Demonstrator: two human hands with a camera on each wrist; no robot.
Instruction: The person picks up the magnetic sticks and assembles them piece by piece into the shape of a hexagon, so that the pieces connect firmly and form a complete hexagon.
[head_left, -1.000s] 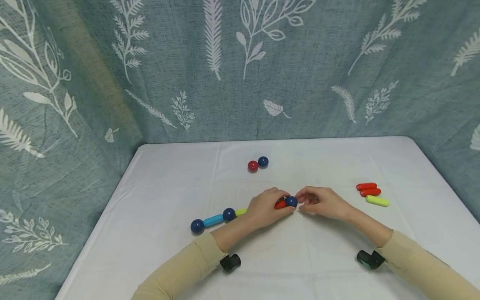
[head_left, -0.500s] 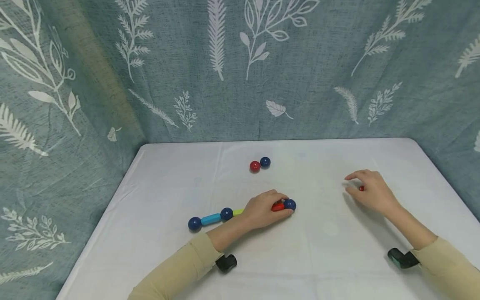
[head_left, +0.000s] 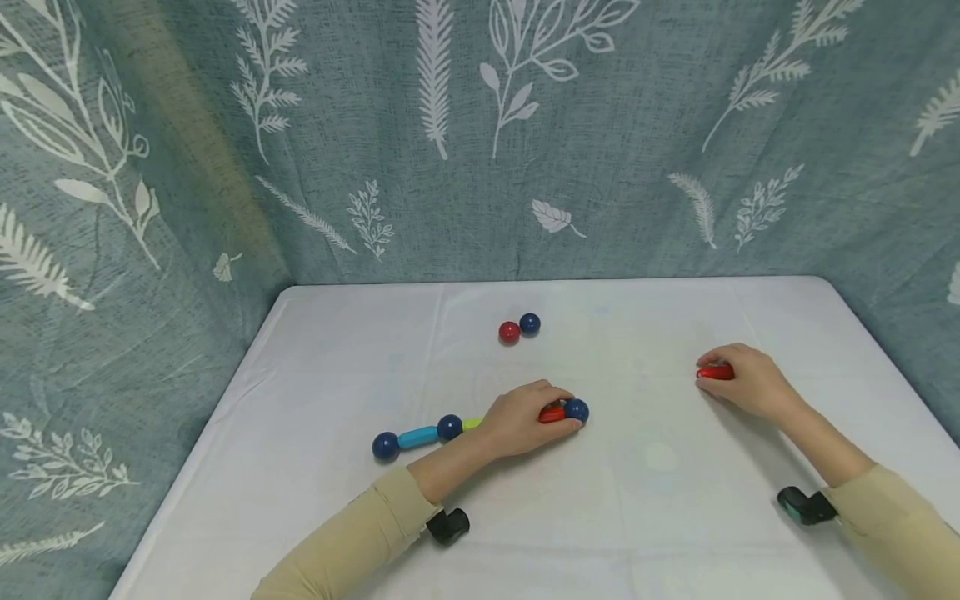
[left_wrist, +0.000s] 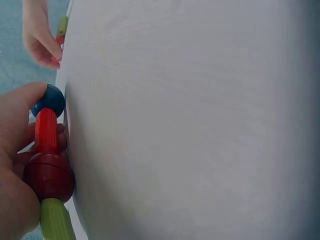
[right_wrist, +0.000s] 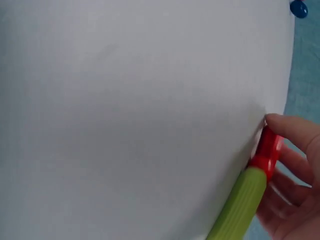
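A chain of magnetic rods and balls slants across the table, its blue end ball (head_left: 386, 447) and light blue rod (head_left: 418, 437) at the left. My left hand (head_left: 523, 423) grips the other end, thumb against a blue ball (left_wrist: 49, 101) and fingers behind a red rod (left_wrist: 46, 131). A dark red ball (left_wrist: 49, 176) and a lime rod (left_wrist: 56, 220) follow, mostly hidden by that hand in the head view. At the right, my right hand (head_left: 752, 382) pinches a red magnetic rod (head_left: 717, 372). Beside it in the right wrist view lies a lime rod (right_wrist: 239, 206).
A loose red ball (head_left: 509, 332) and a blue ball (head_left: 529, 324) sit side by side towards the back of the white-covered table (head_left: 360, 333). Behind hangs a green leaf-patterned curtain (head_left: 465, 208). Dark wrist cameras (head_left: 448, 527) jut out below both sleeves.
My right hand has left the chain's blue end ball, moved right to the loose rods, and its fingers have closed on a red one. My left hand keeps its grip, with the chain slightly further left.
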